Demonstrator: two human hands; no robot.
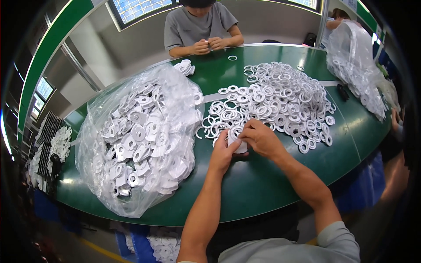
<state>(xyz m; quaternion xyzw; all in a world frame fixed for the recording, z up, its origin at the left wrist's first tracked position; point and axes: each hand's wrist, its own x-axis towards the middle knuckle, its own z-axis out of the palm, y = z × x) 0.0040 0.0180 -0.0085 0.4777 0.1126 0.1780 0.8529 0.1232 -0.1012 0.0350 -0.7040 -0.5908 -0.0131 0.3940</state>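
A stack of white rings [237,139] is gripped between left hand [224,153] and right hand [262,139] — held together over the green table [263,184] — beside a loose ring pile [280,98].

Both bare forearms rise from the lower edge and converge at mid-frame. The left hand [224,153] is curled, fingers pinched closed, thumb up. The right hand [262,138] arches over it, fingertips bent down, touching the left.

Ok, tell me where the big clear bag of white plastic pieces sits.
In the head view, the clear bag lies on the green table to the person's left, just left of the left hand and the pile of white rings.
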